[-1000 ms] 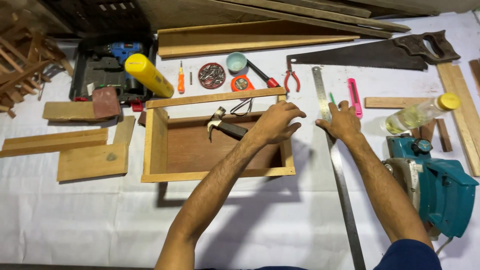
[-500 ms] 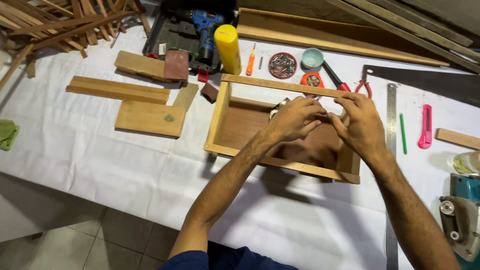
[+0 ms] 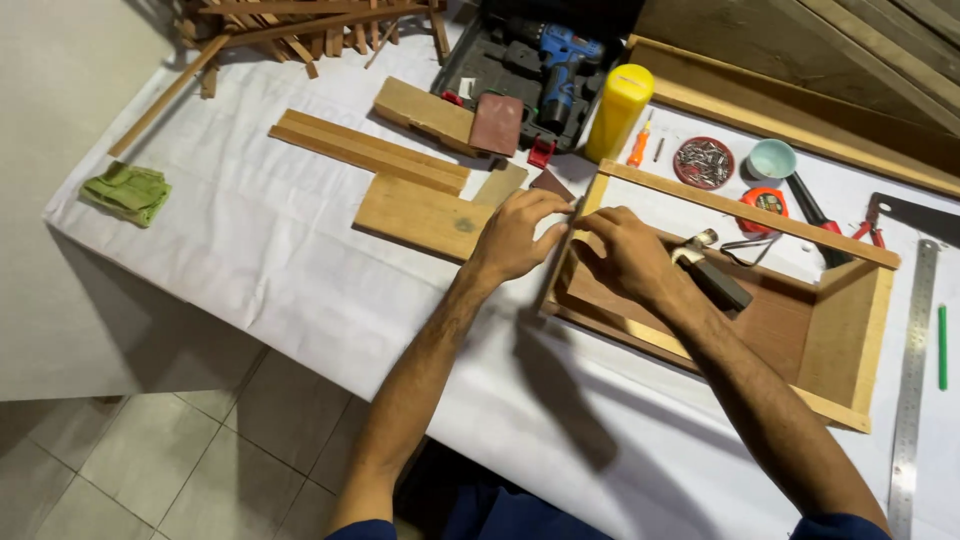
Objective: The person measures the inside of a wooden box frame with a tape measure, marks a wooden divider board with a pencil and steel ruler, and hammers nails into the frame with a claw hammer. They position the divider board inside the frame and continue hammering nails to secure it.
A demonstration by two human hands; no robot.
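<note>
The white-covered surface [image 3: 300, 270] carries everything. The largest thing on it is the open wooden box [image 3: 840, 340], lying aslant toward the right edge, with a hammer [image 3: 712, 275] resting inside it. Both hands meet at the top of the box's left end wall.

The left hand [image 3: 515, 238] comes from outside the box, its fingers curled and its thumb and fingertips pinching the upper edge of that wall. The right hand [image 3: 625, 255] reaches from inside with its fingers drawn together at the same edge. Whether it pinches the wood itself or some small thing there cannot be told.

The step in hand looks like fine work on this end wall, either seating it or lining it up against the long rails. Any further move at that corner calls for a steady grip on the thin board, so that it stays upright and flush.

- Just left of the box lies a flat plank [image 3: 420, 215].
- At the far edge are an open drill case [image 3: 520, 60] and an upright yellow can [image 3: 618, 112].
- A steel ruler [image 3: 912, 390] runs along the right edge, with a green pencil [image 3: 942, 347] beside it.
- A round tin of screws [image 3: 704, 163] sits beyond the box.
- A green cloth [image 3: 127, 192] sits at the left edge.
</note>
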